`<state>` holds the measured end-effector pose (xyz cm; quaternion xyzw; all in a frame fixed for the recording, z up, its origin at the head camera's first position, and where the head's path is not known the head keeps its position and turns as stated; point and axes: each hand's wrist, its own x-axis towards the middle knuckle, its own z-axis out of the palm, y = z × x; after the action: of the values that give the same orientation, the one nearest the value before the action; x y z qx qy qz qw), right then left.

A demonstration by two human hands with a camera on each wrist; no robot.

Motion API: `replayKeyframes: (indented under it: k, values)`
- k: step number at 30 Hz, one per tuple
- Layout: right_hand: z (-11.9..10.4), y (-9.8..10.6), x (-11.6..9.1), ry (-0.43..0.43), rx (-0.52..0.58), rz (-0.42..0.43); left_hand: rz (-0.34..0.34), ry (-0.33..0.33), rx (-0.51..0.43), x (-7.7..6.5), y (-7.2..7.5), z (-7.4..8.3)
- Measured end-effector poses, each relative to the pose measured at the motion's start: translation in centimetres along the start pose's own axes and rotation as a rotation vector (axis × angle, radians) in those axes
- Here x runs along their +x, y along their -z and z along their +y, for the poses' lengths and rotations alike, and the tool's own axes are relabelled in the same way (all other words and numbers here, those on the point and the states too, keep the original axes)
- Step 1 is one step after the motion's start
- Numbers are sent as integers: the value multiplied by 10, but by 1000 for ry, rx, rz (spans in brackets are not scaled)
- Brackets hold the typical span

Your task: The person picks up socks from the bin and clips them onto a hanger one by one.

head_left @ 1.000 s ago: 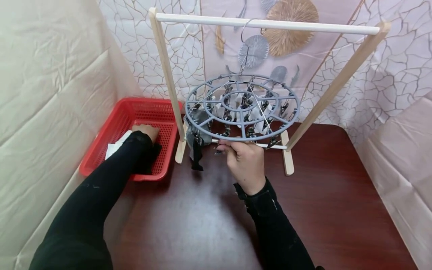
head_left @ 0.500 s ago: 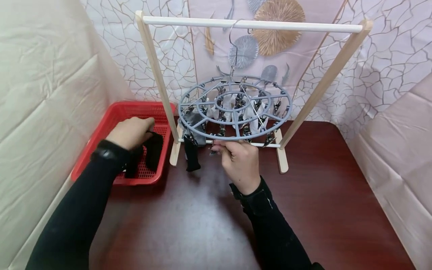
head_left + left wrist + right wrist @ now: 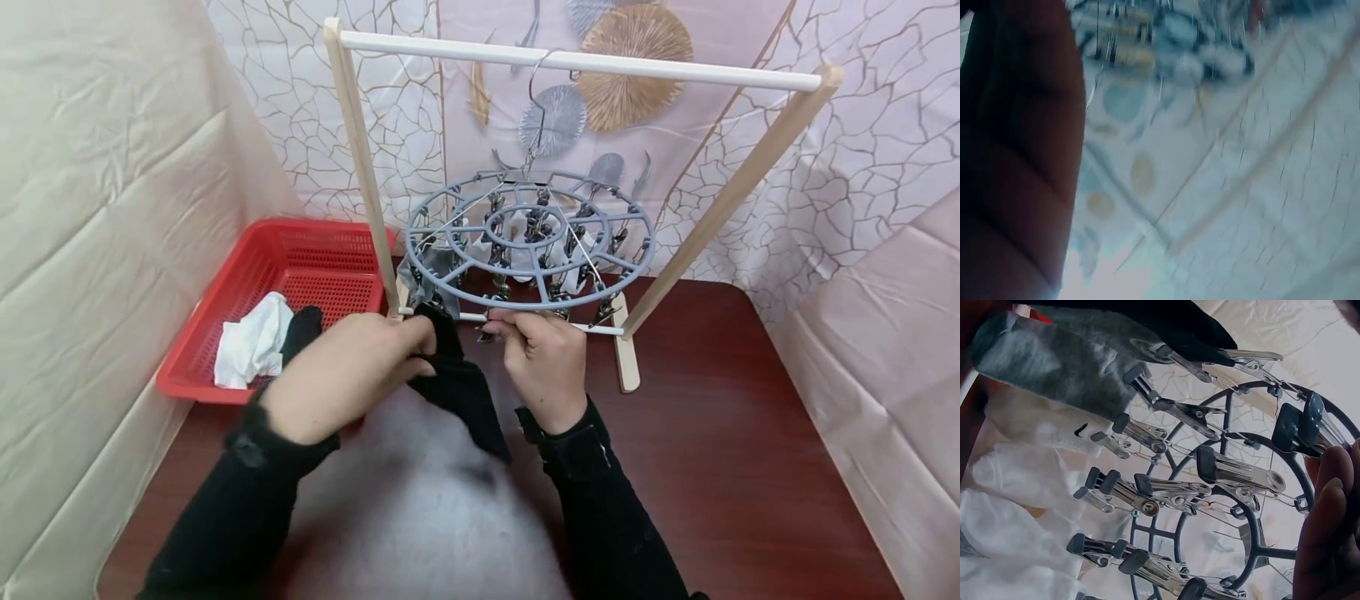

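My left hand pinches a black sock, which dangles in front of the drying rack. In the left wrist view that hand is a dark shape along the left. Under the front of the grey round drying rack, my right hand pinches a metal clip with dark tips; the right wrist view shows this clip at my fingertips. A grey sock and another black sock hang from clips nearby. Several white socks hang farther along.
A red basket at left holds a white sock and a black one. The rack hangs by its hook from the white bar of a wooden stand on a dark red table. Fabric walls enclose the sides.
My left hand has lifted a black sock out of the basket and carried it right, toward the rack's front. The right hand stays at its clip.
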<state>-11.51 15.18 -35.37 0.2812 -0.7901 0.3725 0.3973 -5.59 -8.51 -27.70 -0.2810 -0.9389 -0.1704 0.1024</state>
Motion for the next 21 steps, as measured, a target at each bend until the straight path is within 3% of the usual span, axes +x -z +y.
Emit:
replayKeyframes:
  k: [4, 9, 14, 21]
  values:
    - [1, 3, 1, -9, 9, -2, 9, -18, 13, 21, -27, 4]
    - [0, 3, 1, -22, 23, -2, 119, 26, -52, 35, -46, 5]
    - [0, 3, 1, -18, 18, 13, 265, 52, -130, 40, -50, 8]
    - [2, 5, 2, -4, 3, -14, 295, 24, -208, 41, -48, 6]
